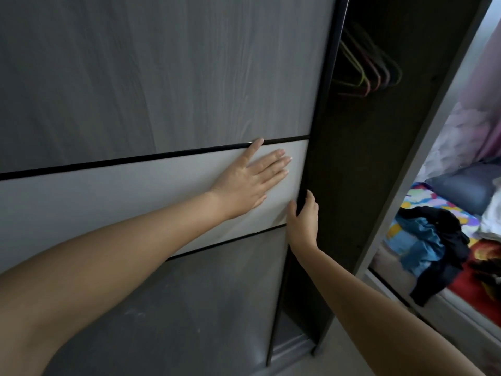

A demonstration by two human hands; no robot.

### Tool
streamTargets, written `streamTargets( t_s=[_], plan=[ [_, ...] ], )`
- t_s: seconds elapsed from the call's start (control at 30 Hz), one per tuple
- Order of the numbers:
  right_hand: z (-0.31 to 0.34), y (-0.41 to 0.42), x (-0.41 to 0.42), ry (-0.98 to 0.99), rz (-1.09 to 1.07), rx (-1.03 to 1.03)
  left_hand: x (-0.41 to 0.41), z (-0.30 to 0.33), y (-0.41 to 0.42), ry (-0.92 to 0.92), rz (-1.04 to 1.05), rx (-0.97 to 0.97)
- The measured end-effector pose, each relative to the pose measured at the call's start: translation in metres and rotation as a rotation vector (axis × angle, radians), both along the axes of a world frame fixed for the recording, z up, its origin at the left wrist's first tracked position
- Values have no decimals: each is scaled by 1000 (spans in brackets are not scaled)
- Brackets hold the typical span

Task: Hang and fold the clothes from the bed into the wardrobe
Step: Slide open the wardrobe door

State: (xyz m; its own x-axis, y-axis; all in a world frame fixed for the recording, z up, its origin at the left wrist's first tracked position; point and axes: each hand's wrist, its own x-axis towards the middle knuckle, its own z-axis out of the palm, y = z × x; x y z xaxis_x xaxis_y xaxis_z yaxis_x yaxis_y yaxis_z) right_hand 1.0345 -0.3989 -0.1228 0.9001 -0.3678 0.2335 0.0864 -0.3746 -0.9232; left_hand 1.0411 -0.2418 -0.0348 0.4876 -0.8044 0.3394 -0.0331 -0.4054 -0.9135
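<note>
I see the sliding wardrobe door (pixel 151 77) filling the left and centre of the frame: flat grey wood-grain laminate above and below, crossed by one smooth pale band (pixel 108 196) edged with two thin black strips. To its right is the dark opening of the wardrobe (pixel 352 164), a tall narrow slot with matte brown-black walls. In the upper right of that slot hang several thin wire-shaped hangers (pixel 374 71); I count at least four, one greenish, one pink, the rest dark, though they blur together.

At the far right of the frame lies the bed (pixel 433 204), with a brightly patterned sheet, and on it a crumpled heap of clothes (pixel 433 240), soft blue fabric tangled with black; I cannot count the pieces. One grey-blue pillow (pixel 471 185) sits above the heap.

My left hand (pixel 252 180) lies flat on the pale band, fingers straight and together, pressing the panel. My right hand (pixel 302 218) grasps the door's black vertical edge, thumb on the front face and fingers curled behind it.
</note>
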Motion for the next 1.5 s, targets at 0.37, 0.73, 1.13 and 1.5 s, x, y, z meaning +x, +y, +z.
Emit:
streamTargets(
  t_s=[0.37, 0.73, 1.13, 1.5],
  plan=[
    [-15, 83, -43, -116, 305, -196, -51, -14, 95, 14, -67, -341],
    [-7, 168, -62, -194, 660, -400, -102, 0, 140, -74, 135, -703],
    [23, 270, -104, -136, 860, -741, -149, 1, 224, -87, 240, -868],
    [22, 333, -136, -188, 879, -885, -183, -1, 290, -84, 307, -880]
  ],
)
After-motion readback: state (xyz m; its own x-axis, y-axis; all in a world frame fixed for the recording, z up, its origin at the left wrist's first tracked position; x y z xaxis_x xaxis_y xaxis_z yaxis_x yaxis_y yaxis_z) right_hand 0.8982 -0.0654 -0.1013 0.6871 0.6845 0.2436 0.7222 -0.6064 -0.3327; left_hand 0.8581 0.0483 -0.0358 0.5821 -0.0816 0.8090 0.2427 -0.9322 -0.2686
